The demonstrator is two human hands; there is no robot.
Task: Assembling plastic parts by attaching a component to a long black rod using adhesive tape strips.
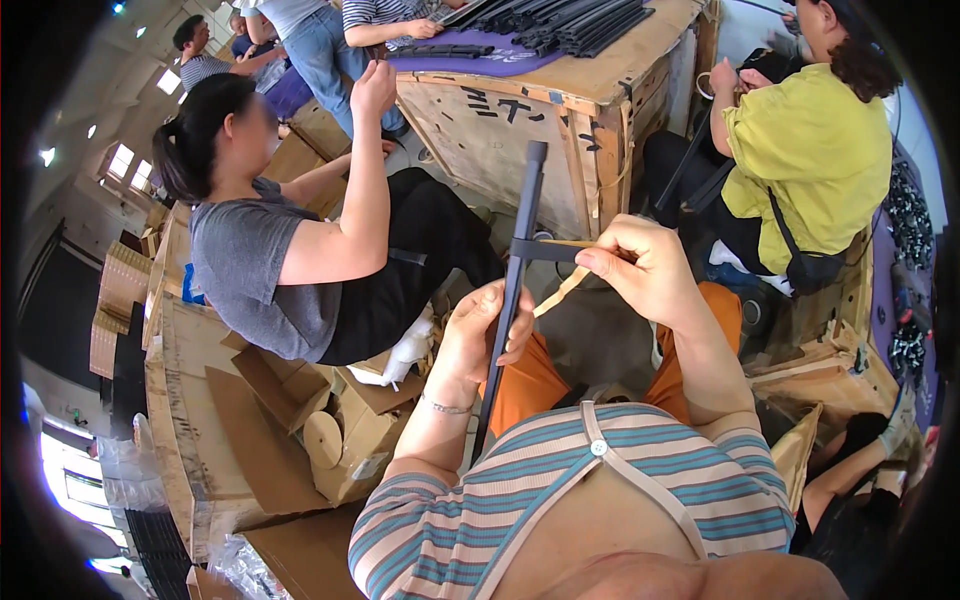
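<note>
My left hand (472,330) is closed around a long, thin black bar (526,195), which stands tilted in front of my chest with a wider cap at its top end. Above that hand, a short black strip (548,250) wraps across the bar and stretches right. The fingers of my right hand (648,268) pinch the strip's free end. From beside that pinch a narrow tan strip (562,291) hangs down, bent in the middle; it looks like backing paper, though I cannot tell for certain.
A person in a grey shirt (265,250) sits close on my left, one in yellow (810,150) at right. Ahead stands a wooden crate (500,130) with many black bars (570,25) on purple cloth. Open cardboard boxes (265,440) lie at left, another crate (820,380) at right.
</note>
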